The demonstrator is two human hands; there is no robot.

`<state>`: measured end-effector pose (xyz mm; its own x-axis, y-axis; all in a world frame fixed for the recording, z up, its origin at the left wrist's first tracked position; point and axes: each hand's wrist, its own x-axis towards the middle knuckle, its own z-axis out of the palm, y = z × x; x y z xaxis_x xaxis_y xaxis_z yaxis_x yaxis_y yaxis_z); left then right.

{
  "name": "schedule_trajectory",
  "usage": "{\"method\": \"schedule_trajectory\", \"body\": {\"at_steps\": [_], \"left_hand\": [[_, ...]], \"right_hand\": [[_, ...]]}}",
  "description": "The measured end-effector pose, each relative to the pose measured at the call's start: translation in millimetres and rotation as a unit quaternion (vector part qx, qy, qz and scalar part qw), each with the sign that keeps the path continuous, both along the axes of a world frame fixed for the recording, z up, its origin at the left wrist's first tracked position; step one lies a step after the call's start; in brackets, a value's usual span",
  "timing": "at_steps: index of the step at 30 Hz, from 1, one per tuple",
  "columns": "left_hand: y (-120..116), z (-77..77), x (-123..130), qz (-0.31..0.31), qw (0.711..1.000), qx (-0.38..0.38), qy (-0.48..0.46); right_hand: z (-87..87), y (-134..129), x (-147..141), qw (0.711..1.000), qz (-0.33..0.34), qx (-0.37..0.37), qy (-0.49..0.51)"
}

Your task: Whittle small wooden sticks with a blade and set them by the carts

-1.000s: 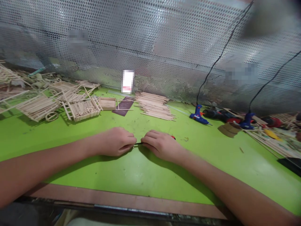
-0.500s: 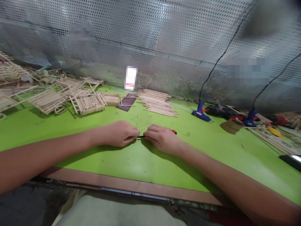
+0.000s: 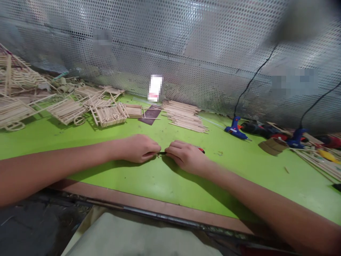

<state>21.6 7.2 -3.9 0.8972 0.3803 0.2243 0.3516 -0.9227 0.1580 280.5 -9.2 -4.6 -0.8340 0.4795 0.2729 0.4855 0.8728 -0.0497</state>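
At the middle of the green table (image 3: 149,179), my left hand (image 3: 140,148) and my right hand (image 3: 186,156) face each other, a small gap between their fingertips. A thin dark blade-like tool (image 3: 162,153) spans that gap, and my right hand is closed round it. Its red and black end (image 3: 201,150) shows past my right knuckles. My left fingers are pinched together at the tool's other end; what they hold is too small to make out. A tiny pale bit (image 3: 158,156) shows just under the tool near my left fingertips.
Behind my hands lie a row of thin sticks (image 3: 185,116), a dark plate (image 3: 150,115) and a lit, blurred screen (image 3: 155,88). Small wooden stick carts (image 3: 110,115) crowd the left. To the right are blue glue guns (image 3: 236,129) with cords and a brown round piece (image 3: 273,145).
The whole view has shifted slightly, so the table items appear further right. Both hands keep nearly the same pose around the tool. A tiny pale bit now shows below it.
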Motion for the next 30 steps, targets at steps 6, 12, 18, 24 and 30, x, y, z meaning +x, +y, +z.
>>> {"method": "schedule_trajectory", "body": {"at_steps": [6,12,18,24,30], "left_hand": [[-4,2.4,-20,0.003,1.000,0.013,0.016],[-5,0.8,-25,0.023,0.997,0.060,0.033],[-1,5.4,-26,0.066,0.997,0.029,0.013],[-1,2.9,-26,0.019,1.000,-0.015,0.007],[2,-12.0,-28,0.008,0.991,-0.133,-0.021]], "right_hand": [[-2.5,-2,-21,0.999,-0.002,0.034,-0.001],[-4.2,-8,-23,0.996,-0.028,0.072,-0.039],[-2.5,-11,-14,0.996,-0.027,0.080,-0.022],[0.4,-11,-15,0.998,-0.019,0.058,-0.017],[-0.8,-11,-16,0.999,-0.023,0.044,-0.017]]}}
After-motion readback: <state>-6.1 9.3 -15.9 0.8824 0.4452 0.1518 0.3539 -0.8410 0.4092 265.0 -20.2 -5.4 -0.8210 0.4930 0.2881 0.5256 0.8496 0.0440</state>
